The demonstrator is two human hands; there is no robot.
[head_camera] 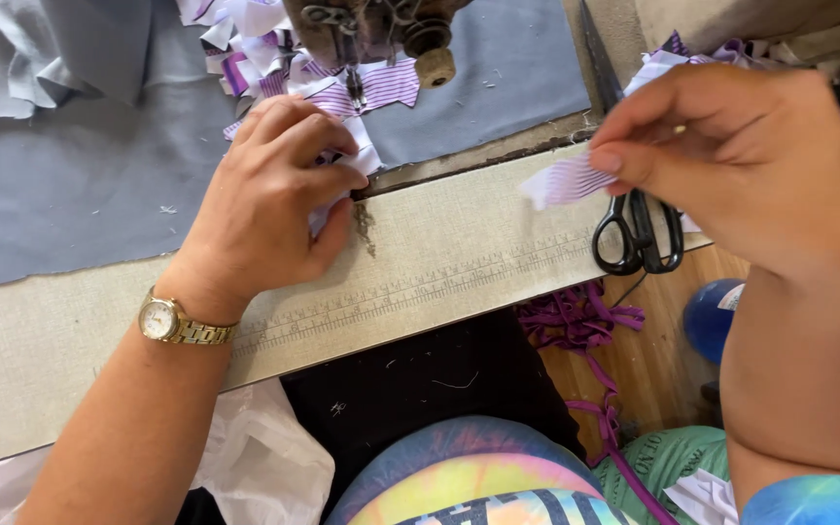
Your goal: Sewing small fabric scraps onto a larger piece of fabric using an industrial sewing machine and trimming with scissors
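My left hand [279,190] presses and pinches a small white and purple striped fabric piece [360,146] on the table, just below the sewing machine's presser foot [355,92]. A chain of similar striped pieces [381,86] trails behind the foot. My right hand [731,146] is raised to the right, its fingers pinching another small purple striped fabric piece [566,182] above the table edge. A gold wristwatch [172,324] is on my left wrist.
Black-handled scissors [634,224] lie on the table under my right hand. Grey cloth [70,175] covers the table's far left. A ruler strip [420,287] runs along the beige table front. Purple ribbon scraps [580,326], a blue ball [712,316] and white fabric [255,467] lie below.
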